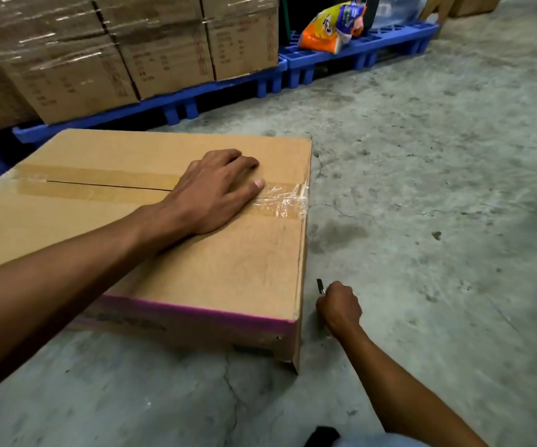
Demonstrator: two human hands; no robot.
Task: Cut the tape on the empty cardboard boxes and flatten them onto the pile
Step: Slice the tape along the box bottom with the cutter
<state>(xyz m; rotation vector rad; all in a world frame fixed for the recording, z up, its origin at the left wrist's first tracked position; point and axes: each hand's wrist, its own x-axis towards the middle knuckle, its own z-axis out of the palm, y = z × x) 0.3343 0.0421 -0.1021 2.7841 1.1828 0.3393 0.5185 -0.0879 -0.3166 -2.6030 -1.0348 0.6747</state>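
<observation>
Cardboard lay flat under my left hand: one closed cardboard box on the concrete floor, with my palm and spread fingers pressing on its top face near the far right edge. My hands were well apart. My right hand hung low beside the box's near right corner, closed in a fist around a small cutter whose dark blade tip poked up and away from me (the handle was hidden in my grip, so I could not tell its make).

A strip of tape ran along the seam where the top flaps met. Its long axis went from far to my left across to the right edge under my fingertips, ending there in a crinkled clear patch that folded down over the side. The box itself lay longer left to right than front to back, as far as I could judge with its left end out of view.

I judged the cutting step was in hand, with the flattening not yet begun. A dark slit showed along the seam to the left of my wrist, but the crinkled end looked unbroken. The next move called for bringing the blade up to that end, keeping my bracing fingers clear of its path.
</observation>
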